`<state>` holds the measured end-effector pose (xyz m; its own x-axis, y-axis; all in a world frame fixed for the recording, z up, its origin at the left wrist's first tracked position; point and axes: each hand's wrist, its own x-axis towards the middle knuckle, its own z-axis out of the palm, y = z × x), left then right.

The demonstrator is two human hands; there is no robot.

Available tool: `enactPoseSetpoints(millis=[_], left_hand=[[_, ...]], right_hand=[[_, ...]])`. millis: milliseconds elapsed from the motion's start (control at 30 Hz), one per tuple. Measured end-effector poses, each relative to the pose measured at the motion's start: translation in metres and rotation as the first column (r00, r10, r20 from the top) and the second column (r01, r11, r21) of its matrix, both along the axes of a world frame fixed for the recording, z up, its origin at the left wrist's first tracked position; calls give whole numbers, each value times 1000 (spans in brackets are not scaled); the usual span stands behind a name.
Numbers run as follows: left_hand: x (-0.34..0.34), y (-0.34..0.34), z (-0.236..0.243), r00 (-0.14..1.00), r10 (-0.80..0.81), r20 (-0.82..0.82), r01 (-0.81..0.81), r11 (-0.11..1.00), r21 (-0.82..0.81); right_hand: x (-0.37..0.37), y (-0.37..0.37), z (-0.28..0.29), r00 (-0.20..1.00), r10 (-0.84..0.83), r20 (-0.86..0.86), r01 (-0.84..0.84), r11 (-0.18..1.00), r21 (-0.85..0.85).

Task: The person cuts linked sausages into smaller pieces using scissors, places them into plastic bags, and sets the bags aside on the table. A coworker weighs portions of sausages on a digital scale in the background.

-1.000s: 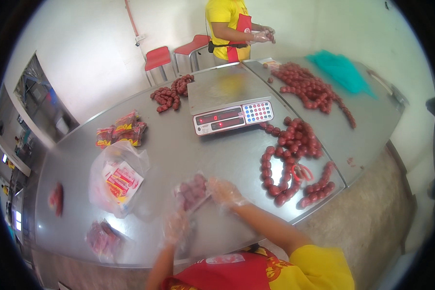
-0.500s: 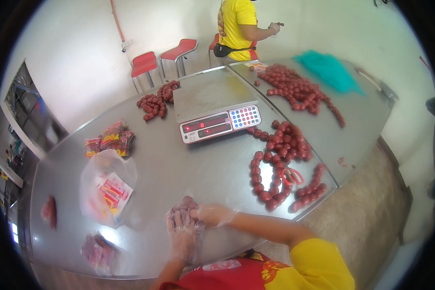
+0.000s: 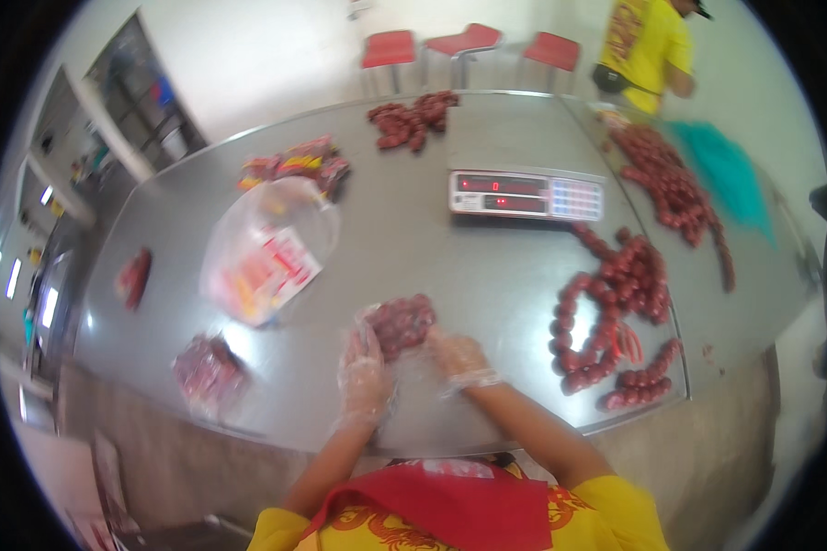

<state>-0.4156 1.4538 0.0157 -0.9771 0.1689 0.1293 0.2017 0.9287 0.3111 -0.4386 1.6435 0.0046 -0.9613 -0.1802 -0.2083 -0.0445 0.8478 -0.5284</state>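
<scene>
On the steel table in front of me lies a clump of round dark-red sausages [image 3: 401,327], apparently in a clear bag whose edges are hard to see. My left hand [image 3: 366,375], in a clear plastic glove, presses against its left side. At the right side, my right hand [image 3: 459,356] has gloved fingers curled at the clump's edge. To the left is a clear bag of sausages [image 3: 209,372]. Beyond my left hand lies a white plastic bag [image 3: 222,262] with red-and-white printed labels [image 3: 280,271] on it.
A weighing scale [image 3: 527,191] stands farther back. Linked sausages [image 3: 636,275] and red-handled scissors [image 3: 628,342] lie to the right. More sausages [image 3: 666,174] and a teal net [image 3: 728,179] cover the far right. Packed bags [image 3: 299,163] sit back left. A person [image 3: 648,50] stands beyond.
My view has swung left, shifting the scene rightward. My hands, bunched together over the sausages before, are now spread to either side of the clump, which shows more fully.
</scene>
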Motion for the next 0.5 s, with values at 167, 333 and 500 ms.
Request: enactPoseSetpoints(millis=[167, 333, 500], left_hand=[[-13, 1, 14, 919, 120, 377, -54, 982, -181], [32, -35, 53, 987, -163, 5, 163, 984, -70], [84, -75, 108, 919, -14, 395, 8, 1000, 16]], right_hand=[[-1, 1, 16, 984, -135, -120, 121, 986, -115], [2, 7, 78, 997, 66, -36, -71, 979, -192], [16, -18, 121, 850, 516, -102, -517, 856, 23]])
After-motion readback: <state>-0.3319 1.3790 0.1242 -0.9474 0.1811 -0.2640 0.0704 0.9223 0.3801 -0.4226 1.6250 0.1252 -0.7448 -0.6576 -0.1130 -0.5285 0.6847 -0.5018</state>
